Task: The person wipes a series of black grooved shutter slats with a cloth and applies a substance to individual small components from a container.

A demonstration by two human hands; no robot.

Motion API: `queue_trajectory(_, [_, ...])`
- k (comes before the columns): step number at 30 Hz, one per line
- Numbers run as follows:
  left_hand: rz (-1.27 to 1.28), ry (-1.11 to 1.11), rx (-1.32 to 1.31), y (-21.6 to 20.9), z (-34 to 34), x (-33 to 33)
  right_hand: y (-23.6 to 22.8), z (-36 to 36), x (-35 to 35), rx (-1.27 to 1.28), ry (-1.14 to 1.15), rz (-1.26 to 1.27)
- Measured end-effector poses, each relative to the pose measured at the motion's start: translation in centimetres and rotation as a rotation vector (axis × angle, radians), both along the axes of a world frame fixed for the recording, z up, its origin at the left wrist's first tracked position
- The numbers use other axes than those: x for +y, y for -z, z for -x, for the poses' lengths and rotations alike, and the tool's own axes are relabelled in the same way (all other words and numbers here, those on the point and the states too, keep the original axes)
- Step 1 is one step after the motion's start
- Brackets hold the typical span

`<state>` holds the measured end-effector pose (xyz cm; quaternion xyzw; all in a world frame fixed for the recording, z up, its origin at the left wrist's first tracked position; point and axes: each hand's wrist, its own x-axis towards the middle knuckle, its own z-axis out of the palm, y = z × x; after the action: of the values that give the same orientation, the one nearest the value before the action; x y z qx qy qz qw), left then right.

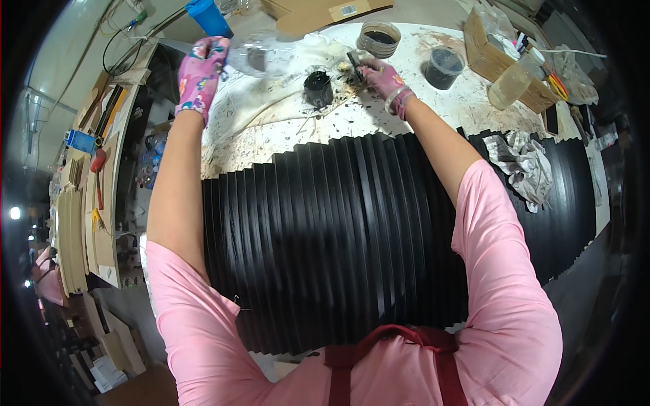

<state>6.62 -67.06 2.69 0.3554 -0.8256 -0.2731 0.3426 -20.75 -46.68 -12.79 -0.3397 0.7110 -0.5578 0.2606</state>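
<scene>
My left hand [202,76], in a pink flowered glove, is closed at the far left of the table. Its curled fingers meet the end of a clear plastic bottle [261,59], which is smeared by motion. My right hand [387,82], gloved alike, pinches a narrow black stick-like tool [354,66]; its exact kind cannot be made out. A small black-coated pot [317,91] stands between the hands, left of the tool. Stained pale cloth [325,51] lies behind the pot. Long black strips [318,230] lie side by side below my forearms.
A blue container [208,17] stands beyond my left hand. Two tubs of dark liquid, one at the back [378,39] and one nearer [443,68], stand right of my right hand. Further right are a cardboard box [489,57], a yellowish bottle [512,82] and crumpled cloth [521,168].
</scene>
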Motion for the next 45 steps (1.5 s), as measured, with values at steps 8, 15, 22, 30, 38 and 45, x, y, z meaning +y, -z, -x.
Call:
queue_trajectory(8, [0.313, -0.102, -0.413, 7.7, -4.3, -0.4, -1.1, -4.1, -1.9, 1.062, -0.079, -0.511])
queue_trajectory(15, [0.481, -0.035, -0.549, 4.0, -1.3, 1.6, -2.3, 0.2, 0.2, -0.234, 0.015, -0.049])
queue_trajectory(22, [0.489, 0.279, -0.589, 2.6, 7.6, 9.4, -0.5, 1.6, 4.8, -1.314, -0.303, 0.215])
queue_trajectory(30, [0.392, 0.345, -0.689, 7.5, 9.3, 7.6, -1.6, -0.9, 5.3, -1.218, -0.287, 0.29])
queue_trajectory(38, [0.204, 0.31, -0.617, 5.0, 8.4, 8.5, -2.1, -2.1, 4.2, -0.828, -0.23, 0.214])
queue_trajectory(45, [-0.609, 0.18, 0.1, 4.8, 7.1, 6.0, -2.5, -2.9, 1.2, 0.087, -0.116, 0.05])
